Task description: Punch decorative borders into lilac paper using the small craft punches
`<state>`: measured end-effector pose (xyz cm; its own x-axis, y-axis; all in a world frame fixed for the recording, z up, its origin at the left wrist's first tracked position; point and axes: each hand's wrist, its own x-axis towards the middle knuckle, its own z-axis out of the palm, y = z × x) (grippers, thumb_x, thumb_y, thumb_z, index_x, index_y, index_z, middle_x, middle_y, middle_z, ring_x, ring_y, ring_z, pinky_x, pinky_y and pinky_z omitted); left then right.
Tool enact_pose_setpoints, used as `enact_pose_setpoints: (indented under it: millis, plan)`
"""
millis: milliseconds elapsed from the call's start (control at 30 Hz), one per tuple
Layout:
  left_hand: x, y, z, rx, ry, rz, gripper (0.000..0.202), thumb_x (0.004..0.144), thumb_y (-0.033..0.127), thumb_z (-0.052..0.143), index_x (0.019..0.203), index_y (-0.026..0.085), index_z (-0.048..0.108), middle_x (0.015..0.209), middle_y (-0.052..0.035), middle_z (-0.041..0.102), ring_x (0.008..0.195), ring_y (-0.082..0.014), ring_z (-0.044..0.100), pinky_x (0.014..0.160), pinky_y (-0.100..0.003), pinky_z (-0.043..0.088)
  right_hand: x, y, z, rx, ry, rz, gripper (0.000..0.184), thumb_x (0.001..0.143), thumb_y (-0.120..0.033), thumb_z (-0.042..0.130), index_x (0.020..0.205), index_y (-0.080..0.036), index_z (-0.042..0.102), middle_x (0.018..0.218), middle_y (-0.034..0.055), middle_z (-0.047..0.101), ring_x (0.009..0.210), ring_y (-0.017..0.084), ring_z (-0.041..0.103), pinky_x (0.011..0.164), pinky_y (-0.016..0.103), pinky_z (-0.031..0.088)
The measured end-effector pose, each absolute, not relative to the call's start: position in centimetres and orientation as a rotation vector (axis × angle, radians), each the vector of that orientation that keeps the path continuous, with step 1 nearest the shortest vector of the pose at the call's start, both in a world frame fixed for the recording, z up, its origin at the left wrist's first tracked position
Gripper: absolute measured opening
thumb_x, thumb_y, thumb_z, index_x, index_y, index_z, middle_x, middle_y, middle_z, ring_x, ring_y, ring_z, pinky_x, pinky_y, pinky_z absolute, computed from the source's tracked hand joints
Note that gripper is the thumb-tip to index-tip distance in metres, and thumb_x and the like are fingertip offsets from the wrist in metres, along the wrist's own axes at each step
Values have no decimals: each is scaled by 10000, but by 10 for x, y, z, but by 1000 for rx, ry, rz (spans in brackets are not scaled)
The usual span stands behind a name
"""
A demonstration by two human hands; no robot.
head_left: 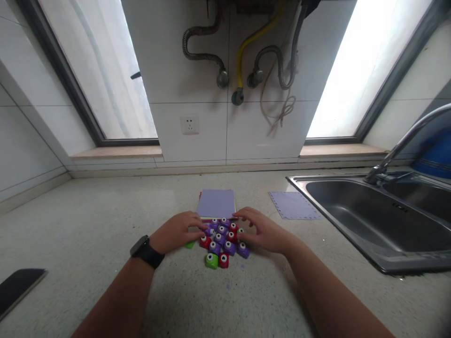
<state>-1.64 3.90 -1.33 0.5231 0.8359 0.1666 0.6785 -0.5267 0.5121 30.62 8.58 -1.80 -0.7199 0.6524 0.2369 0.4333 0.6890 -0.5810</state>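
Note:
Several small craft paper punches in purple, red and green lie in a close cluster on the counter, their white tops marked with dark shapes. My left hand is at the cluster's left side, thumb and fingers apart, fingertips at the purple and red punches. A green piece shows partly beneath it. On the right side, my right hand curves with fingers spread, its thumb by a red punch and a partly hidden green one. Just behind the punches sits a stack of coloured paper, purple on top.
A purple sheet with small holes along its edges lies to the right, near the steel sink and its faucet. A dark flat object is at the lower left. Pipes and a socket are on the tiled wall.

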Motion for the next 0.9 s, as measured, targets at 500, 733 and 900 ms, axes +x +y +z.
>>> enact_pose_setpoints:
  millis: [500,733,900]
  plan:
    - [-31,32,-3,1951,1484,405,600,671,508,874,1154,200,698,1013,-50,710,807,-204,641,732,-313,481,324,91,-11,-1112,-2497,1169,675,679,-394,898,1281,-236,638,1088,56,694,758,162,681,637,265,505]
    - [-22,30,-7,1816,1427,362,806,592,402,927,1303,177,623,882,-31,686,782,-219,652,715,-324,500,313,85,-11,-996,-2548,1186,724,658,-309,911,1303,-226,593,842,-19,648,727,151,621,652,271,484]
    - [-19,30,-8,1867,1356,402,937,553,427,961,1391,219,599,1087,-74,638,844,-209,633,740,-333,531,307,81,-12,-967,-2538,1257,734,674,-293,902,1328,-237,573,841,-23,659,727,153,619,651,277,472]
